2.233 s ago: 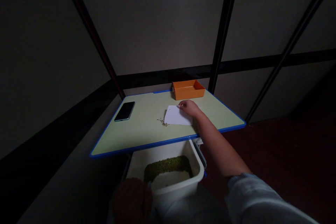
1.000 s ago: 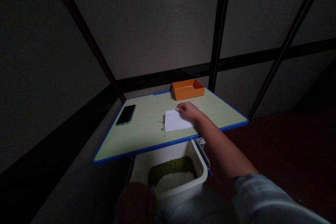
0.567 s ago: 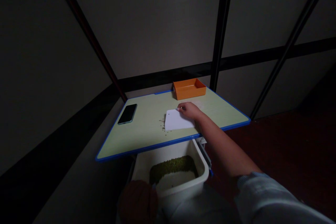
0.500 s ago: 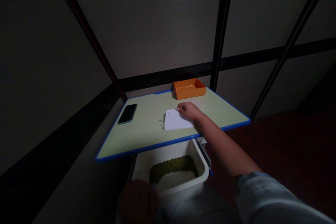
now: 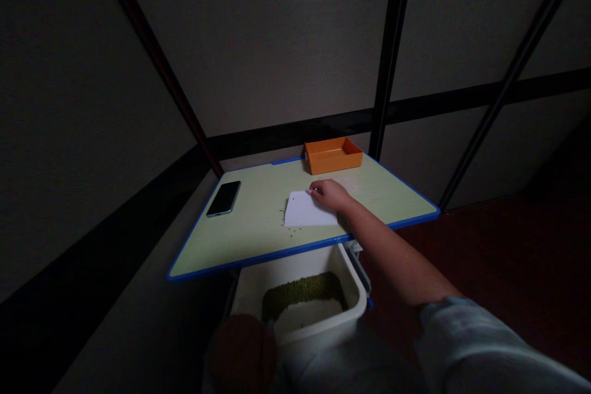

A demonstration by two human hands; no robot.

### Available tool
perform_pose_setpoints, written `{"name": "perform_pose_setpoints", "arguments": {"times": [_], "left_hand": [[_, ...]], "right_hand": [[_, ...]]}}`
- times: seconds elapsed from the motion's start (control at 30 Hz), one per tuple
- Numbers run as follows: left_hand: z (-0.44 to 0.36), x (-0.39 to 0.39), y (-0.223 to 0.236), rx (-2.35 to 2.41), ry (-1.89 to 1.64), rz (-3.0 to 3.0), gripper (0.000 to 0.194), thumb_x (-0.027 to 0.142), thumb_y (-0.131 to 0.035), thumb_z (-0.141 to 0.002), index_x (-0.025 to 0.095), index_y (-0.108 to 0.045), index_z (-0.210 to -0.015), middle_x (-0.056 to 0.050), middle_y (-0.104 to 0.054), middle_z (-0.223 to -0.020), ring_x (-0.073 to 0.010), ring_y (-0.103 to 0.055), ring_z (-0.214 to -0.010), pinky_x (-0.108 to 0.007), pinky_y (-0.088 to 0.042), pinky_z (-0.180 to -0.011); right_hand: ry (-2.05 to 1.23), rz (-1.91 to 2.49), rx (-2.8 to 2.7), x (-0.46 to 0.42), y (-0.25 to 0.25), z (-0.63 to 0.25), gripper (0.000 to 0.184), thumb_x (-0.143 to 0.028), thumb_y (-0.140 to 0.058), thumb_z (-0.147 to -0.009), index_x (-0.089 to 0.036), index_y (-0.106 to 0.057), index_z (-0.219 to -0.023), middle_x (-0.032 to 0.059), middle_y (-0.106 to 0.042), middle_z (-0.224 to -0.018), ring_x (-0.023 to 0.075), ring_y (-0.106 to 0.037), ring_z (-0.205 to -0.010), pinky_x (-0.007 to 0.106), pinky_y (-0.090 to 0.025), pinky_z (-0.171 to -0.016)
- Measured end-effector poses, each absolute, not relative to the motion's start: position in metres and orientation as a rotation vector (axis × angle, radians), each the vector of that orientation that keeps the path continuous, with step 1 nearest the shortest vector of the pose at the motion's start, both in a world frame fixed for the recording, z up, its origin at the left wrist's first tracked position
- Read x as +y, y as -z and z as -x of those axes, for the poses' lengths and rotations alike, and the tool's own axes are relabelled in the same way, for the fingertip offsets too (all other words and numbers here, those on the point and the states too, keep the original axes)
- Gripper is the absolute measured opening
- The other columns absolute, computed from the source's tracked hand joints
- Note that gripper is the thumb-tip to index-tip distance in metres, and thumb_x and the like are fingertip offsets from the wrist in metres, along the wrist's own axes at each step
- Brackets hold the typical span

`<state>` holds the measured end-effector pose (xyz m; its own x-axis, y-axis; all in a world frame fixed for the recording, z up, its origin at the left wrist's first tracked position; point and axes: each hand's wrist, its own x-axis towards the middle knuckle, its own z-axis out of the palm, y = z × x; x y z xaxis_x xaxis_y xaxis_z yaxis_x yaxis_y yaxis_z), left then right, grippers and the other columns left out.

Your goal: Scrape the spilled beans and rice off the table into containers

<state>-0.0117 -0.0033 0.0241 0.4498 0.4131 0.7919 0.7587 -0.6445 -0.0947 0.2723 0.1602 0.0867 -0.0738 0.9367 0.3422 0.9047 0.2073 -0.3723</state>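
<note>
My right hand (image 5: 329,195) is closed on the upper right edge of a flat white scraper (image 5: 307,209), which has a small hole near one corner. The scraper lies low against the pale green tabletop (image 5: 252,228). Small dark grains (image 5: 292,231) are scattered along its left and front edges. Below the table's front edge stands a white bin (image 5: 355,301) with green grains (image 5: 307,288) banked toward its far side. My left hand (image 5: 242,351), in deep shadow, is closed at the bin's near left corner. Its fingertips are hidden.
A phone (image 5: 224,198) lies at the table's left side. An orange open tray (image 5: 335,161) stands at the back right. The tabletop has a blue rim (image 5: 272,257). Panelled walls (image 5: 295,43) rise behind and to the left.
My right hand and the scraper have shifted slightly left, over part of the scattered grains. My left hand stays by the bin.
</note>
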Motion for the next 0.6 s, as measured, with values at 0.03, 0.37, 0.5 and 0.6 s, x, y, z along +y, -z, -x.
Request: {"name": "perform_pose_setpoints", "arguments": {"times": [0.03, 0.37, 0.5, 0.6], "left_hand": [[0.012, -0.003, -0.023, -0.995, 1.059, 2.269, 0.02, 0.018, -0.046, -0.075, 0.02, -0.05, -0.055, 0.0, -0.051, -0.049, -0.0124, -0.051, -0.051, -0.03, -0.041, -0.056], [0.012, -0.003, -0.023, -1.034, 1.085, 2.305, 0.021, 0.019, -0.047, -0.075, 0.02, -0.05, -0.054, 0.0, -0.051, -0.048, -0.0121, -0.05, -0.05, -0.03, -0.039, -0.053], [0.009, -0.001, -0.024, -1.036, 1.116, 2.316, 0.022, 0.019, -0.048, -0.075, 0.02, -0.05, -0.053, 0.001, -0.049, -0.048, -0.0117, -0.049, -0.05, -0.03, -0.04, -0.054], [0.008, -0.004, -0.025, -1.042, 1.171, 2.313, 0.023, 0.02, -0.049, -0.077, 0.018, -0.049, -0.054, 0.002, -0.047, -0.049, -0.0102, -0.049, -0.051, -0.028, -0.041, -0.054]], "right_hand": [[-0.072, 1.713, -1.983, 0.16, -0.087, -0.272, 0.027, -0.034, -0.043, -0.083, -0.02, -0.065, -0.089, 0.0063, -0.067, -0.081, 0.0157, -0.056, -0.07, 0.024, -0.031, -0.057], [-0.023, 1.801, -1.955, 0.16, -0.085, -0.26, 0.029, -0.036, -0.041, -0.084, -0.022, -0.065, -0.093, 0.0075, -0.067, -0.085, 0.0179, -0.057, -0.075, 0.024, -0.031, -0.056], [-0.037, 1.772, -1.978, 0.16, -0.085, -0.257, 0.029, -0.035, -0.04, -0.085, -0.022, -0.065, -0.094, 0.0071, -0.067, -0.089, 0.0173, -0.057, -0.078, 0.024, -0.031, -0.058], [-0.043, 1.745, -2.0, 0.159, -0.085, -0.256, 0.03, -0.035, -0.039, -0.085, -0.023, -0.065, -0.094, 0.0061, -0.068, -0.091, 0.017, -0.058, -0.079, 0.024, -0.032, -0.059]]}}
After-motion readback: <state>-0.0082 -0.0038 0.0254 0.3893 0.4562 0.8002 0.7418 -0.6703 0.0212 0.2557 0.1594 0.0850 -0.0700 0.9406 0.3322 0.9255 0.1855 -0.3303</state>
